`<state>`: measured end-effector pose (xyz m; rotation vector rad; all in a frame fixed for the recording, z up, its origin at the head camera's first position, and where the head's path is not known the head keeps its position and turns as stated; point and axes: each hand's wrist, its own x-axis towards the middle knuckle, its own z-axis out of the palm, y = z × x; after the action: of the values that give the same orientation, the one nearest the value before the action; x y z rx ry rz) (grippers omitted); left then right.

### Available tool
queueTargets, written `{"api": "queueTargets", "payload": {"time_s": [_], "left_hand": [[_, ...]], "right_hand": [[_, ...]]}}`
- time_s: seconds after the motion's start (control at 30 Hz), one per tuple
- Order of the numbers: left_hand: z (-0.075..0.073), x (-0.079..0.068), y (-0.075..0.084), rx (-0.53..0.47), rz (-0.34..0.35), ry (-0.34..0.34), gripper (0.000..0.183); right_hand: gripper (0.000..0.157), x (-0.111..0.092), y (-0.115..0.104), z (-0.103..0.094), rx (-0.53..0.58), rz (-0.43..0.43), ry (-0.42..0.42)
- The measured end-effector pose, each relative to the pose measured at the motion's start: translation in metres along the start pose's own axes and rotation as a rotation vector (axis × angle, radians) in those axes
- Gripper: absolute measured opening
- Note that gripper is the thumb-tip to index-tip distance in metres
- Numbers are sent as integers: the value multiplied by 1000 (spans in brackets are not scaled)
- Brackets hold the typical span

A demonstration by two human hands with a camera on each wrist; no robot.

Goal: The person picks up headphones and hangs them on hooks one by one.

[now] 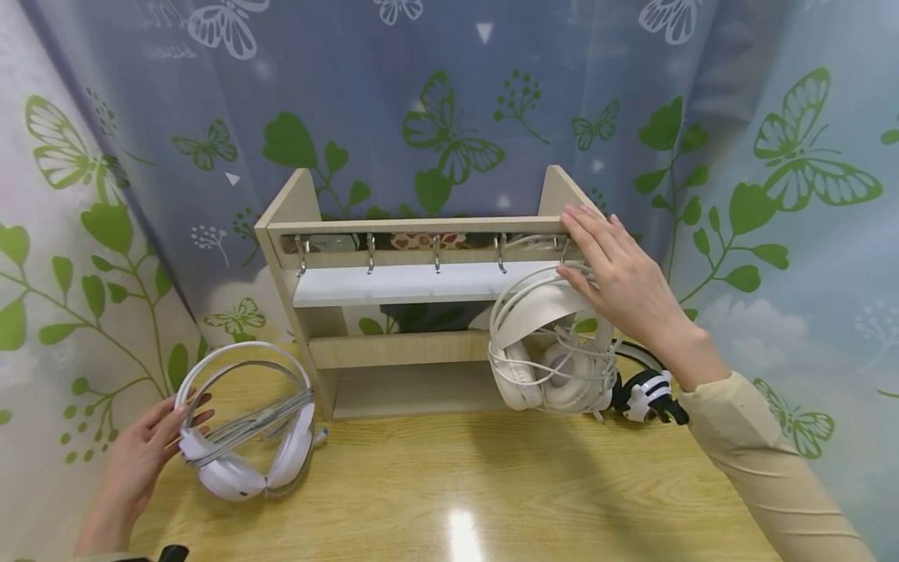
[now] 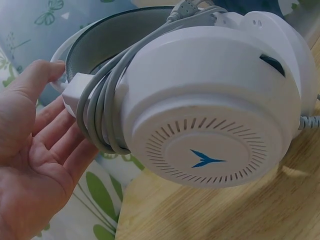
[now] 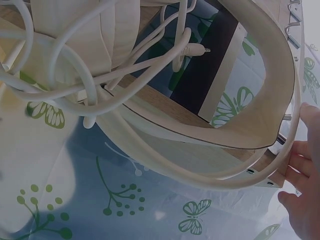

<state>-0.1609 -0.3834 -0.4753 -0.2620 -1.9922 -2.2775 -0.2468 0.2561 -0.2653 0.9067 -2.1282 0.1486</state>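
At the left, my left hand (image 1: 143, 460) holds white headphones (image 1: 228, 478) by the side of the headband, thumb on one side and fingers on the other. Grey cable (image 2: 102, 112) is wound around them, and a blue mark shows on one ear cup (image 2: 210, 145). Whether the cups touch the table cannot be told. Cream-white headphones (image 1: 539, 312) hang at the right end of the hook rail, wrapped in their own white cable (image 3: 145, 67). My right hand (image 1: 625, 281) rests with extended fingers on the rack's top right edge, beside that headband (image 3: 270, 90).
A pale wooden rack (image 1: 438, 350) with a white shelf (image 1: 393, 282) stands on the wooden table (image 1: 393, 484). Several metal hooks (image 1: 371, 254) line its upper front. A black-and-white headset (image 1: 642, 394) lies right of the rack. Butterfly-patterned curtains (image 1: 449, 94) surround the table.
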Motion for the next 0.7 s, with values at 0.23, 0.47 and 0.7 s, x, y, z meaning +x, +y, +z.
{"api": "queueTargets", "payload": {"time_s": [0.23, 0.47, 0.7], "left_hand": [[4, 1, 2, 9, -11, 11, 28], [2, 3, 5, 88, -63, 58, 26], [4, 3, 14, 157, -78, 40, 33]], "right_hand": [[69, 0, -1, 0, 0, -4, 8], [69, 0, -1, 0, 2, -3, 8], [69, 0, -1, 0, 1, 0, 1]]}}
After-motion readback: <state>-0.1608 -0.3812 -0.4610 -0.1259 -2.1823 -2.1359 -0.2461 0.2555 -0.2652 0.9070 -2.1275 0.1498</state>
